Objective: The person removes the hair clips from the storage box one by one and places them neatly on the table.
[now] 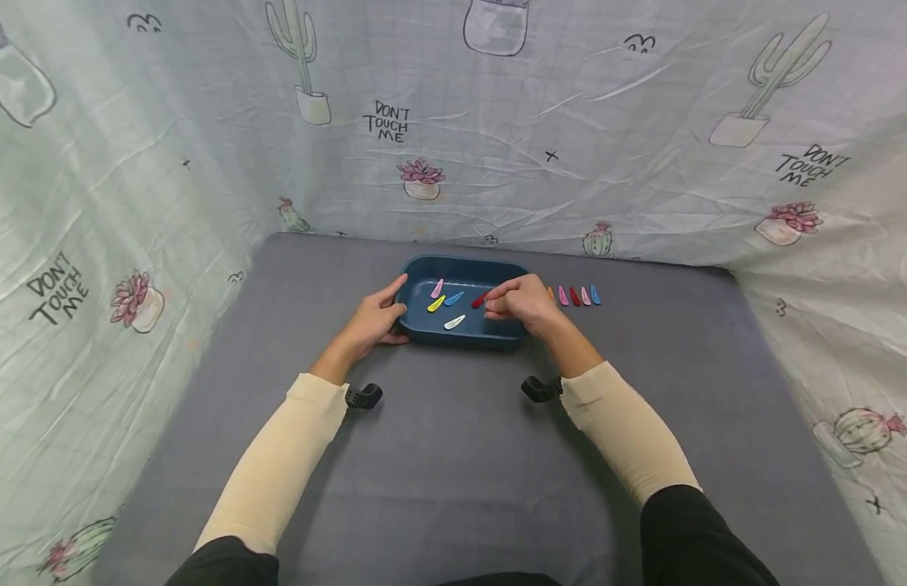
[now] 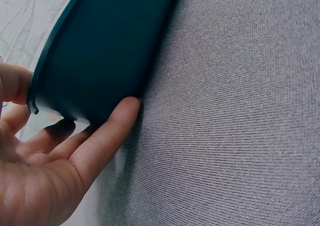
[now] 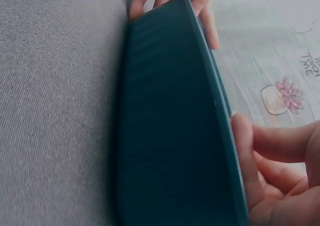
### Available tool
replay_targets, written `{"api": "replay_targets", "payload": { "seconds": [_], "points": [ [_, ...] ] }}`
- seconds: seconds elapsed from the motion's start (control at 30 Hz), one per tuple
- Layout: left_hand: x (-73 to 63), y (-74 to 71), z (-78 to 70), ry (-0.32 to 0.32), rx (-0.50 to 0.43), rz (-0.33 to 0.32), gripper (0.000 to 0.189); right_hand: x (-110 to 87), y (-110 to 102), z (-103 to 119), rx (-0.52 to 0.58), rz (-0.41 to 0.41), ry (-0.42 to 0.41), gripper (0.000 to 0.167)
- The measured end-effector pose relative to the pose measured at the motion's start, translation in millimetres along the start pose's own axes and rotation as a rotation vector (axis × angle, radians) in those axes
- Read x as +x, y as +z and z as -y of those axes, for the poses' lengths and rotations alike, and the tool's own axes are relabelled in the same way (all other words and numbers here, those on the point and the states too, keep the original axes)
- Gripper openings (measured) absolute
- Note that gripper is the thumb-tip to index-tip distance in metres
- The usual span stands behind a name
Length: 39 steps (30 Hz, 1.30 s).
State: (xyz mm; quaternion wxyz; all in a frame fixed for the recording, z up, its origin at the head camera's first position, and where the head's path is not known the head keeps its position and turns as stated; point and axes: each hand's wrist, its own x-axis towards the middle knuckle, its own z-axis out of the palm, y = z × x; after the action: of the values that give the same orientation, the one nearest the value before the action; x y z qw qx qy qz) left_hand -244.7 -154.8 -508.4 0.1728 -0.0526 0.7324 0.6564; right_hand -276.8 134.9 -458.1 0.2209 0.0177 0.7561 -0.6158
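While the left hand point(image 1: 376, 317) gripped the left end of the blue tray point(image 1: 461, 339), around the centre of the frame, the right hand point(image 1: 523, 301) reached over the tray's right end; its thumb and forefinger were drawn together and appeared to pinch one end of a red clip point(image 1: 479, 299), though in the right wrist view the tray's side wall hid that contact; in the left wrist view the left thumb touched the wall low down near the corner, with the other fingers spread about the end and rim.

Inside the tray, in its left half, a pink clip point(image 1: 437, 288) lay uppermost, with a yellow clip point(image 1: 435, 303) below it, a blue clip point(image 1: 454, 299) just beside the yellow one, and a white clip point(image 1: 455, 322) lowest; right of the tray ran a row of an orange clip point(image 1: 550, 295), partly hidden by the right hand, a magenta clip point(image 1: 563, 296), a crimson clip point(image 1: 575, 296), a pale pink clip point(image 1: 585, 296) and a light-blue clip point(image 1: 596, 295).

Judged by the count, the work looked about midway, with four clips lying in the tray, the red one at the fingertips and five visible in the row; whether others sat behind the right hand, or which way the clips were travelling, could not be told.
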Motion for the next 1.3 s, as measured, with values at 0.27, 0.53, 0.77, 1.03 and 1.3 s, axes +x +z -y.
{"api": "replay_targets", "payload": {
  "seconds": [0.27, 0.53, 0.77, 1.03, 1.3],
  "points": [
    [0.6, 1.8, 0.1, 0.008, 0.008, 0.001, 0.067, 17.6, 8.1, -4.9, -0.036, -0.082, 0.074, 0.025],
    [0.7, 0.7, -0.7, 0.02, 0.019, -0.008, 0.067, 33.4, 18.3, -7.0, -0.102, -0.15, 0.123, 0.017],
    [1.3, 0.7, 0.7, 0.014, 0.008, -0.002, 0.067, 47.7, 25.8, -11.4, -0.287, -0.288, 0.183, 0.017],
    [0.3, 3.5, -1.6, 0.024, 0.018, 0.002, 0.067, 52.9, 37.1, -9.9, -0.577, -0.419, 0.147, 0.041],
    [-4.1, 3.6, -3.0, 0.016, 0.01, 0.002, 0.067, 54.1, 41.0, -12.9, -0.711, -0.414, 0.133, 0.017]
  ]
}}
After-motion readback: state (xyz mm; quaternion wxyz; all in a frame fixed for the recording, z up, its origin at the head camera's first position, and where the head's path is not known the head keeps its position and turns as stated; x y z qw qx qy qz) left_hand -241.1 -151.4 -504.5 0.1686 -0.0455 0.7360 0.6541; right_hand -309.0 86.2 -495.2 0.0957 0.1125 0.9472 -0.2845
